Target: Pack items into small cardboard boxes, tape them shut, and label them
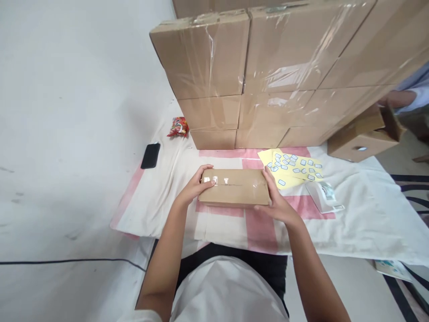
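A closed brown cardboard box (234, 190) sits before me at the front of the table, shiny clear tape running along its top seam. My left hand (196, 185) grips its left end, thumb on top. At the right end, my right hand (275, 199) holds the box with the fingers around its side. Just beyond the right hand lie yellow sheets (301, 167) dotted with small white, dark-edged stickers. A white tape dispenser (323, 197) with a greenish roll stands right of the box.
Taped cardboard boxes (214, 67) form a tall stack at the table's back. An open carton (362, 138) stands at the right, with another person's arm (398, 98) behind it. A black phone (150, 155) and a red snack packet (178, 127) lie left, by the white wall (83, 112).
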The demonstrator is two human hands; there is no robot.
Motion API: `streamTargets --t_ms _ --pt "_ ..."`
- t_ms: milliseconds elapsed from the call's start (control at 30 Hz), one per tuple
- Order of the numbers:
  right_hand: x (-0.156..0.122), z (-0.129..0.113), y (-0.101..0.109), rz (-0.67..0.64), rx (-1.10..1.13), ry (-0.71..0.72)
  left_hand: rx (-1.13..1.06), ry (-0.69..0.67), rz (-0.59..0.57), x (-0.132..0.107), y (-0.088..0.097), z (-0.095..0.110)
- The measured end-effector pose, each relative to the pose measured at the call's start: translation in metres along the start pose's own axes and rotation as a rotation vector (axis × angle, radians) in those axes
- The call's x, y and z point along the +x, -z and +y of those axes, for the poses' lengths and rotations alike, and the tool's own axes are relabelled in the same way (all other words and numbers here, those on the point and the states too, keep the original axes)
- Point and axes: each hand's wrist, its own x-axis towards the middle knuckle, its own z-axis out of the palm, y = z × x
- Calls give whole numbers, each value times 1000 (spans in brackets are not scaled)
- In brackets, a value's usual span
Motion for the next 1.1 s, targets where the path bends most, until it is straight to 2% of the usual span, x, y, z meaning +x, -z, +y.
streamTargets --t_ms 100,200,333,433,500,567,633,733,800,900,1100 --pt "-16 14 -10 47 90 -5 -3 -22 -62 1 5 0" --pt "-37 11 -19 154 74 82 -3 -48 -151 -1 2 -2" --pt "-94 1 -7 338 -7 137 2 -87 -195 -8 -11 -23" --pt "-157 -1 19 628 -150 60 85 -95 -81 -19 -17 -50" --pt "-193 3 43 939 -312 -27 179 -94 5 -30 -20 -70" --pt "-214 13 71 1242 -487 -70 266 -101 47 -44 -24 -90" --pt "-214 31 99 1415 -611 -83 373 -115 73 -58 -31 -110" --pt "-189 69 133 1468 -631 -217 742 -205 146 -71 -42 -137" --pt "-167 96 146 1489 -646 -351 972 -281 172 -74 -46 -149" --pt "-143 127 153 1510 -699 -443 1125 -351 184 -72 -46 -157" --pt "-133 157 151 1485 -679 -371 1159 -363 190 -71 -45 -151"
